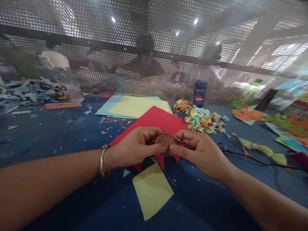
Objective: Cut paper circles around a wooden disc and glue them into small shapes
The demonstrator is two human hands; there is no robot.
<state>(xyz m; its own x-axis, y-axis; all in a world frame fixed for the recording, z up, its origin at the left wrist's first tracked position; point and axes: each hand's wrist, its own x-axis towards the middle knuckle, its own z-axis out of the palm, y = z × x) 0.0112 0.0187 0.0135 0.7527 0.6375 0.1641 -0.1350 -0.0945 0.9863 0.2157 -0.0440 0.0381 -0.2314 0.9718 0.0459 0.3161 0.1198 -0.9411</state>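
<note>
My left hand [137,147], with a metal bangle on the wrist, curls its fingers around a small brown round piece [163,140] and the edge of a red paper sheet [156,122]. My right hand [199,150] pinches the same brown piece from the right, with a thin metal tool or blade [176,138] lying across its fingers. The two hands meet above the blue table [48,138]. A yellow paper square [151,189] lies just below them.
Yellow and light blue sheets [134,106] lie behind the red one. A heap of coloured paper scraps [204,120] sits to the right, and more cut paper [284,123] at far right. A plastic bottle [62,75] and scraps sit far left. People sit behind a perforated screen [154,48].
</note>
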